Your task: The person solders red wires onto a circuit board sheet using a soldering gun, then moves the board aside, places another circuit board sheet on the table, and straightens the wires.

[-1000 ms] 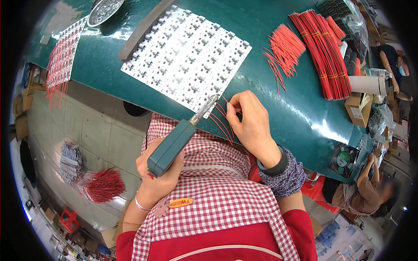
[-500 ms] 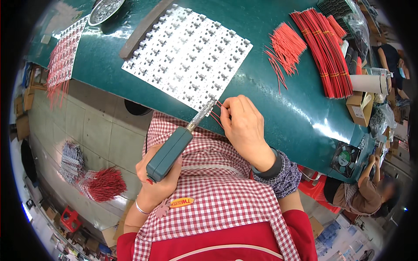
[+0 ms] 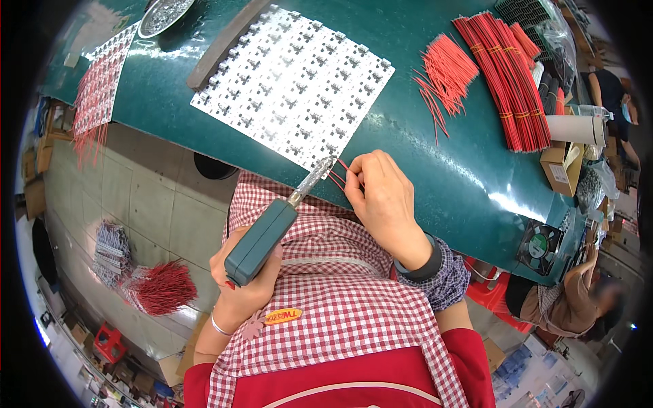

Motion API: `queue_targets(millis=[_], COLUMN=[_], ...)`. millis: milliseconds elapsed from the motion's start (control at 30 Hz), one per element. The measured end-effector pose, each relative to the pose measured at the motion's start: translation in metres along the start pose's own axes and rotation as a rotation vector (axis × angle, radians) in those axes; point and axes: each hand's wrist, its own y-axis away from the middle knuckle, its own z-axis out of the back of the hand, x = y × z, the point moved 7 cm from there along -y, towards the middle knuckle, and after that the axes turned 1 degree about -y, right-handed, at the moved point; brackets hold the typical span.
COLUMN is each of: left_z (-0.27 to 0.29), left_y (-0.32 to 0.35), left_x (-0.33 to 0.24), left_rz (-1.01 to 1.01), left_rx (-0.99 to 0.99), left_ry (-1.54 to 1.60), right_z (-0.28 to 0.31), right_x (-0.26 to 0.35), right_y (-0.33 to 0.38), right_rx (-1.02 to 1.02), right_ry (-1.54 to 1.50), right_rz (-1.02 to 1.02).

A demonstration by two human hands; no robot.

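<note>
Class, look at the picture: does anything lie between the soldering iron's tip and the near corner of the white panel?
Nothing visible does. The left hand holds the soldering iron with its tip at the white panel's corner, where the right hand pinches red wires.

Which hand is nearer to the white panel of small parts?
Right. The right hand pinches red wires at the white panel corner; the left hand holds the teal tool lower, off the table.
</note>
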Motion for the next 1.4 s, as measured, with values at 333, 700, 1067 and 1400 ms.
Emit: queue_targets(millis=[333, 700, 1067, 1400], left_z=[-0.004, 0.002, 0.005, 0.005], left_y=[0.001, 0.007, 0.015, 0.014], left_x=[0.002, 0.002, 0.010, 0.009], left_rz=[-0.007, 0.045, 0.056, 0.094], left_rx=[0.029, 0.040, 0.032, -0.005], left_ry=[-0.048, -0.052, -0.059, 0.038], right_z=[-0.003, 0.000, -0.004, -0.009], right_x=[0.005, 0.000, 0.009, 0.006], right_y=[-0.002, 0.002, 0.008, 0.006], right_rx=[-0.053, 0.047, 0.028, 0.009], right_ry=[0.112, 0.001, -0.011, 0.090], right_rz=[0.049, -0.023, 0.017, -0.003])
